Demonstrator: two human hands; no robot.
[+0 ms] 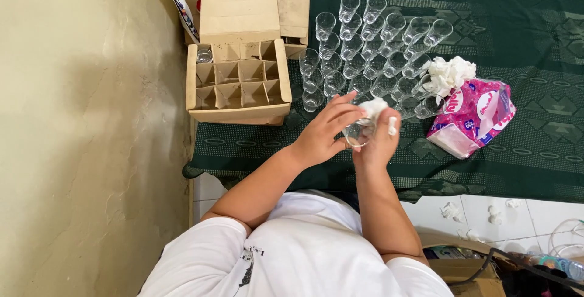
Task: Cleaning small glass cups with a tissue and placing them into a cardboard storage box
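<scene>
My left hand (325, 130) grips a clear drinking glass (357, 134) just above the near edge of the green table. My right hand (380, 139) presses a white tissue (372, 108) against the top of that glass. Beyond my hands stand several rows of clear glasses (365, 54) on the green cloth (517, 35). To their left sits an open cardboard box (237, 81) with divider cells, and one glass (205, 55) stands in its far left cell.
A pink tissue pack (471, 117) lies right of my hands, with crumpled white tissues (449, 73) beside it. Crumpled tissue bits (451, 210) lie on the tiled floor. A beige wall (85, 127) runs along the left. A cardboard box (456, 260) sits near my right elbow.
</scene>
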